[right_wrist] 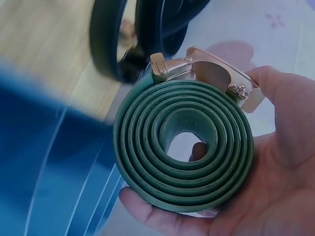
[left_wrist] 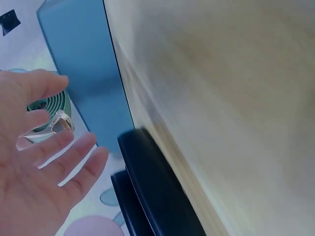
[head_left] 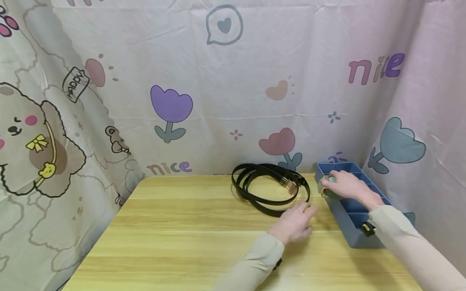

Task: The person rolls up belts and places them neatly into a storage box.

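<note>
My right hand [head_left: 347, 186] grips a green belt [right_wrist: 184, 147] rolled into a tight coil, above the far left side of a blue divided box [head_left: 342, 222]. In the right wrist view the belt's gold-coloured metal buckle [right_wrist: 211, 73] sits on the outside of the roll, with the thumb touching it and fingers around the coil. My left hand [head_left: 293, 222] has its fingers spread and holds nothing. Just beyond it lies a loosely looped black belt [left_wrist: 152, 182] with a gold-toned buckle [head_left: 289, 186]. The left wrist view shows the box's side wall [left_wrist: 88, 59] close by.
The box stands along the right side of the wooden table [head_left: 174, 226], its inside split into several compartments by thin dividers. A printed cloth [head_left: 225, 81] hangs behind the table and along both sides.
</note>
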`<state>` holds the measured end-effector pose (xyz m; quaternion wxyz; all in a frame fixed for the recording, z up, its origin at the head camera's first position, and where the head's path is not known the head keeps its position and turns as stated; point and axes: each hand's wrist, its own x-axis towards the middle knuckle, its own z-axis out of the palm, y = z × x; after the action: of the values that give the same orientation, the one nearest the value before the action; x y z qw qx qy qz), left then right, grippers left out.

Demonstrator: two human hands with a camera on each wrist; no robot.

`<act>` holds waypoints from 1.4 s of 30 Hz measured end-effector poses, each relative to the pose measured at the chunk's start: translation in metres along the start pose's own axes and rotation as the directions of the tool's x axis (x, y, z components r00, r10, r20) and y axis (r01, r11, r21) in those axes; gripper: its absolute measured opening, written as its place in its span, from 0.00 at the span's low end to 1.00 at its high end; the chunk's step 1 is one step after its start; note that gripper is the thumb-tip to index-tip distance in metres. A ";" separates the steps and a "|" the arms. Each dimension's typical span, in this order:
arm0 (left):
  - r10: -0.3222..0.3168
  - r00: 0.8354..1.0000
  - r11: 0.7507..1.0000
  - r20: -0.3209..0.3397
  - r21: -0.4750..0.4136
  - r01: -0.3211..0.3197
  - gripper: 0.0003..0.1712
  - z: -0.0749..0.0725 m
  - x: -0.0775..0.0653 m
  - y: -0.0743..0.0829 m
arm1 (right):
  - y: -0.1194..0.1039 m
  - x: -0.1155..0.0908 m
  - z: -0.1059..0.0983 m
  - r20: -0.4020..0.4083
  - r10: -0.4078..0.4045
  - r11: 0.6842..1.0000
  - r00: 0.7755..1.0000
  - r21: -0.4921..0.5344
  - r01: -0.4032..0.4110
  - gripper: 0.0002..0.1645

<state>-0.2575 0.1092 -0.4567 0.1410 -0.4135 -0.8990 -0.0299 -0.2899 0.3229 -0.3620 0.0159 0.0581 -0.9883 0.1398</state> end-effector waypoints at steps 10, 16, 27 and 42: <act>0.062 0.991 0.998 0.116 -0.013 -0.061 0.41 0.000 0.010 0.029 | 0.044 0.001 -0.015 0.010 0.045 0.998 0.999 -0.048 -0.045 0.39; 0.121 0.976 0.992 0.182 0.023 -0.127 0.45 -0.005 0.014 0.054 | 0.056 0.007 -0.011 0.052 0.046 0.993 0.998 -0.107 -0.041 0.41; 0.162 0.952 0.983 0.261 0.037 -0.178 0.44 -0.003 0.017 0.073 | 0.063 0.023 0.007 0.222 0.127 0.988 0.967 -0.117 -0.103 0.45; 0.140 0.935 0.989 0.327 -0.008 -0.145 0.48 -0.005 0.018 0.079 | 0.082 0.020 0.022 0.314 -0.017 1.000 0.949 0.009 0.015 0.44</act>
<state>-0.2076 0.1732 -0.4518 -0.0048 -0.4757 -0.8778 0.0567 -0.3202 0.3926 -0.4048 -0.1406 0.0878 -0.9773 0.1318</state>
